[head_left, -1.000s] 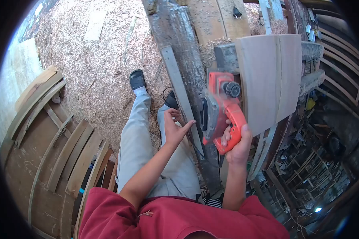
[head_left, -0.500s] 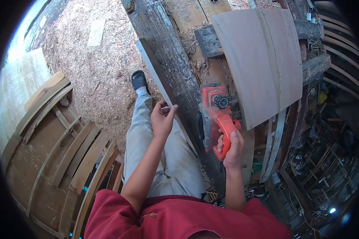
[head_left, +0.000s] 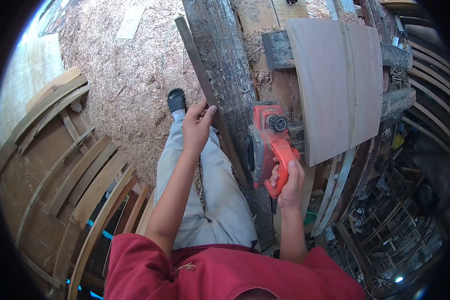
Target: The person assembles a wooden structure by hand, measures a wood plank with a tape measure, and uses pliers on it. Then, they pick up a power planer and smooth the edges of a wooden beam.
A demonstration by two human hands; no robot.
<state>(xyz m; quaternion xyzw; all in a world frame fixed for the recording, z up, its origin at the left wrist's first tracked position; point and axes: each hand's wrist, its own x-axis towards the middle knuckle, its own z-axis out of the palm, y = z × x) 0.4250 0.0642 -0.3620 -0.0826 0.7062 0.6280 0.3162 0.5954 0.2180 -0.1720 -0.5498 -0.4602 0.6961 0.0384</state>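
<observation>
My right hand [head_left: 291, 185] is wrapped round the handle of a red electric planer [head_left: 270, 145] with a black front knob. The planer rests at the inner edge of the weathered timber beam, its black side facing the strip. With thumb and fingers, my left hand [head_left: 199, 122] grips a long, narrow wooden strip [head_left: 201, 65] about midway along. That strip lies along the left edge of the weathered beam [head_left: 225, 60], its far end angled out over the shavings. Right of the planer, a wide pale wooden panel [head_left: 330, 90] with a lengthwise seam lies across dark crosspieces.
Wood shavings [head_left: 125, 90] cover the ground ahead and left. Curved wooden pieces [head_left: 85, 175] sit on a brown board at lower left. A dark block [head_left: 280, 50] lies beside the panel. Slats and scrap wood [head_left: 400, 220] fill the right side.
The strip has turned, so its narrow dark face now shows instead of its pale wide side, and its far end reaches further forward. My left hand has shifted slightly forward; the planer stays gripped.
</observation>
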